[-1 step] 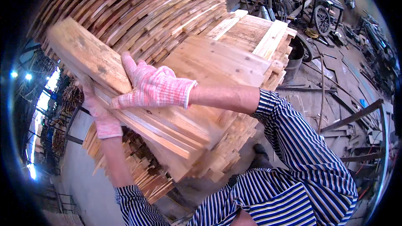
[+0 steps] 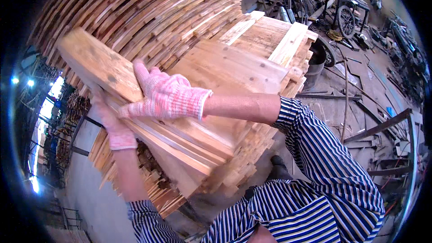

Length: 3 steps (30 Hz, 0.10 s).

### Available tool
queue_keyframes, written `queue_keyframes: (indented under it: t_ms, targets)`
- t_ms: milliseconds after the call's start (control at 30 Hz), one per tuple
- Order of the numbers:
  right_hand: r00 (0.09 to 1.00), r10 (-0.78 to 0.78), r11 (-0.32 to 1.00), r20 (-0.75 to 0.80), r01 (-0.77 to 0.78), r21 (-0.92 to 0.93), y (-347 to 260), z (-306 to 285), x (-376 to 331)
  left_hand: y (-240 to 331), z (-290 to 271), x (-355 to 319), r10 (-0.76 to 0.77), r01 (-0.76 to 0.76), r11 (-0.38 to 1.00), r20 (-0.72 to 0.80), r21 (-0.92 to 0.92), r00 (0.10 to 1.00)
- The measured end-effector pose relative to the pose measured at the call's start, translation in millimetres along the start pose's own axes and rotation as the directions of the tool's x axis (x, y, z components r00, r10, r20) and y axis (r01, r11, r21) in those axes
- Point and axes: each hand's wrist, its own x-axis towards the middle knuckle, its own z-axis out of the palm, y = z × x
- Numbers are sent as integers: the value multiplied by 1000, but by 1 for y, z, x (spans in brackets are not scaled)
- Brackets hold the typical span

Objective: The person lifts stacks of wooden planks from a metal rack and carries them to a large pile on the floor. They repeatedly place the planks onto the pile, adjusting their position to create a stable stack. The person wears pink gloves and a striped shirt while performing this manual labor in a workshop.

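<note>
In pink-and-white knit gloves, both my hands grip a small bundle of wooden boards (image 2: 101, 63). My left hand (image 2: 112, 123) is closed around the bundle's left edge, its fingers partly hidden and smeared by motion. Across the bundle's upper side lies my right hand (image 2: 168, 94), closed on it with fingers and thumb spread along the wood. The bundle runs slantwise, with its near end blurred over the corner of a stack of planks (image 2: 256, 141). A broad smooth wooden panel (image 2: 211, 67) lies on that stack, beyond my right hand.
A tall pile of layered boards (image 2: 148, 6) rises behind. Pale battens (image 2: 290, 42) lie over the stack's far right part. Thin wood strips (image 2: 166, 202) are piled at lower left. A metal drum (image 2: 315, 65), a spoked wheel (image 2: 346, 21) and a metal frame (image 2: 410, 153) stand to the right.
The bundle's near end has swung slightly right, and its far end has dropped a little. My left hand has moved slightly right with it; both hands keep their grip.
</note>
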Motion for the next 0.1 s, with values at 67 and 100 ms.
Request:
queue_keyframes:
  t_ms: [67, 100]
  targets:
    - [992, 122, 990, 34, -119, -79, 31, -24, -12, -68, 24, -3, 15, -28, 998, -209, -61, 978]
    - [986, 125, 986, 113, -111, -123, 40, -47, -21, -66, 44, 2, 33, -45, 998, -204, -54, 978]
